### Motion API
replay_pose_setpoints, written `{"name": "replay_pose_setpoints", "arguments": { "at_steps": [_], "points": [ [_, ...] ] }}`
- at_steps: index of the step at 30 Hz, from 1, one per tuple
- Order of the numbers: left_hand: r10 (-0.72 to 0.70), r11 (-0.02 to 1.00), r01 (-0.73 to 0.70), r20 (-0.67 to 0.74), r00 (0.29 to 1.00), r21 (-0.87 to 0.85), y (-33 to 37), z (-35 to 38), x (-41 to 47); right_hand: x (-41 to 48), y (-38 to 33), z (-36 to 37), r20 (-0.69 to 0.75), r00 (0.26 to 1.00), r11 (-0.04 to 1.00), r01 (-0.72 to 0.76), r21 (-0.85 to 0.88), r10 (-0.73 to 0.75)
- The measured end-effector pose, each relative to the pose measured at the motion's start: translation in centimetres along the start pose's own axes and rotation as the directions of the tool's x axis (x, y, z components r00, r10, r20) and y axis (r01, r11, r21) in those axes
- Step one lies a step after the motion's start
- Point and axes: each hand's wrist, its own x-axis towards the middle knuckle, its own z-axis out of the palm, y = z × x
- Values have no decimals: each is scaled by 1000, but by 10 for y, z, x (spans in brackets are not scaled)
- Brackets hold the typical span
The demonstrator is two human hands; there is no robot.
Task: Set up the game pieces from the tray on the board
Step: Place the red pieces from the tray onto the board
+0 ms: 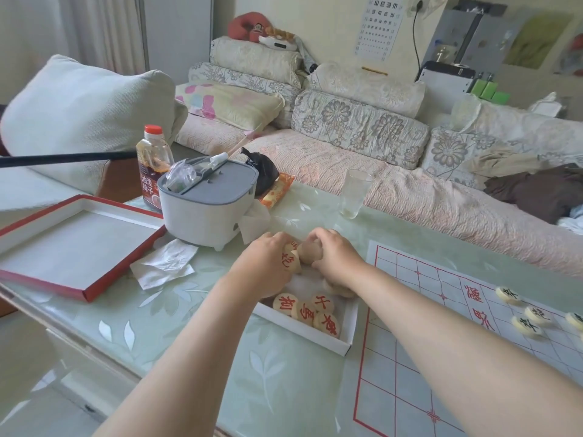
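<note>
Head view shows us reaching both hands into the white tray (344,343), which sits on the glass-topped table (189,310) just left of the paper board (441,357). Our left hand (265,266) is curled over the far end of the tray, its fingers closed round a couple of pale round pieces (291,261) with red characters, pressed against the palm. Our right hand (336,258) is cupped beside it, fingers bent down over another plain-looking piece (310,252); we cannot tell how firmly it grips. The two hands nearly touch above the tray.

At the tray's near end lie four loose red-marked discs (307,312), face up and crowded together. To the right of the tray, on the board's far right part, stand several discs with dark characters (523,316), set on the red grid lines.

Left of the tray lies crumpled tissue (164,263), and further left a red-edged box lid (72,244). Behind the tray stands a grey-lidded white bin (205,200), with a sauce bottle (153,165) behind it. An empty drinking glass (355,193) stands beyond the tray, toward the sofa (347,159).
</note>
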Motion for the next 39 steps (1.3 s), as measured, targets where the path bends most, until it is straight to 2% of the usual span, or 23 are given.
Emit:
{"name": "replay_pose_setpoints", "arguments": {
  "at_steps": [4, 7, 12, 15, 18, 26, 35, 39],
  "points": [
    [1, 1000, -1, 3, 1000, -3, 3, 2, -1, -10, 6, -12, -56, 994, 967, -80, 242, 96],
    [8, 1000, -8, -1, 1000, -7, 8, 5, -1, -22, 12, -21, -79, 989, 913, -84, 399, 126],
    [68, 998, -68, 1, 998, 11, 32, 13, -3, -55, 36, -45, -70, 990, 877, -77, 473, 125],
    [134, 991, -134, -22, 991, 19, 58, 22, -8, -83, 58, -65, -87, 976, 845, -125, 520, 198],
    [225, 974, -224, -22, 974, 7, 89, 34, -16, -113, 86, -81, -74, 966, 843, -178, 508, 249],
    [379, 925, -370, 157, 912, -83, 167, 82, -35, -194, 166, -100, -125, 902, 835, -320, 448, 413],
    [362, 923, -310, 240, 901, -227, 263, 151, -50, -256, 237, -131, -190, 812, 783, -428, 451, 553],
    [381, 916, -318, 279, 882, -244, 303, 177, -45, -272, 276, -160, -314, 718, 770, -485, 414, 621]
  ]
}}
